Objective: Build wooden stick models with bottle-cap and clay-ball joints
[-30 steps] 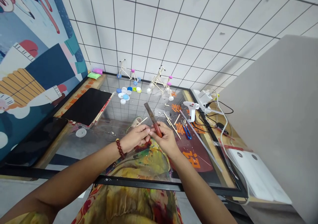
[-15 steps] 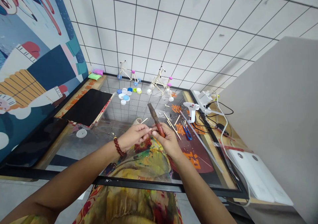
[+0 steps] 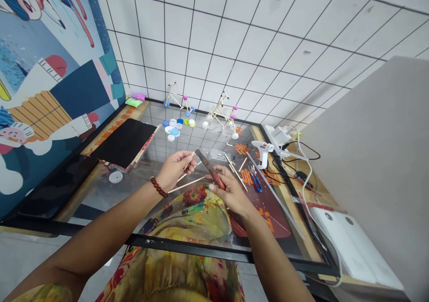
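My left hand (image 3: 177,168), closed in a pinch, holds a thin pale wooden stick (image 3: 193,153) by its end. My right hand (image 3: 231,189) is wrapped round the red-brown handle of an old knife (image 3: 204,160) with a dark, worn blade. The blade points up and left, its tip close to the left fingertips. A longer pale stick (image 3: 187,184) slants below the left hand, one end by the right fingers; I cannot tell whether they touch it. More wooden sticks (image 3: 238,177) and blue-handled pliers (image 3: 256,179) lie right of the knife.
Two stick-built models (image 3: 219,112) with bottle-cap wheels stand at the back, near loose bottle caps (image 3: 172,131). A white glue gun (image 3: 263,152) and cables are at the right. A black tablet-like panel (image 3: 125,142) lies left, near a white round lid (image 3: 115,177).
My left hand has moved slightly up and left, with the stick's end now raised beside the knife tip. The knife has shifted down a little. A longer stick now shows beneath the hands.
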The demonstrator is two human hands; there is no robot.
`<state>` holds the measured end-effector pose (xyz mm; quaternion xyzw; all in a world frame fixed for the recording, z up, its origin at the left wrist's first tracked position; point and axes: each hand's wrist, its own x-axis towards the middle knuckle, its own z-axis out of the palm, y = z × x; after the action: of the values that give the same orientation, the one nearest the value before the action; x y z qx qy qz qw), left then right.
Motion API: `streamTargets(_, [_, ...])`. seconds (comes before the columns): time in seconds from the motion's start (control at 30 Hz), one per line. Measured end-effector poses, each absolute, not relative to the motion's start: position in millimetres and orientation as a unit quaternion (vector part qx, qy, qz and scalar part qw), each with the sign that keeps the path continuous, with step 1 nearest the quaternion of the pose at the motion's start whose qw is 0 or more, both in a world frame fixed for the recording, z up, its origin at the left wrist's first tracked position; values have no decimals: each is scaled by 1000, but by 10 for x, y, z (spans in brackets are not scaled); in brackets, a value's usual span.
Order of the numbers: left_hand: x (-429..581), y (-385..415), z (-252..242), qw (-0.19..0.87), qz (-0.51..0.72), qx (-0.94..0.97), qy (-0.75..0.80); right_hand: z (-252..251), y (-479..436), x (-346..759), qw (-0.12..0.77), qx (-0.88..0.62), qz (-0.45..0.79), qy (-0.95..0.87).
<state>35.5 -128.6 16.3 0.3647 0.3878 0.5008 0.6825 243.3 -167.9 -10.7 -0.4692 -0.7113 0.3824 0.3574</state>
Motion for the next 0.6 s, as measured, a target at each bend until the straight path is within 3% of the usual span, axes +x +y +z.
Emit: streamTargets(0.6, [351,-1249,80,638,507,397,422,-77,-1693,2447,334,-448,382,-736])
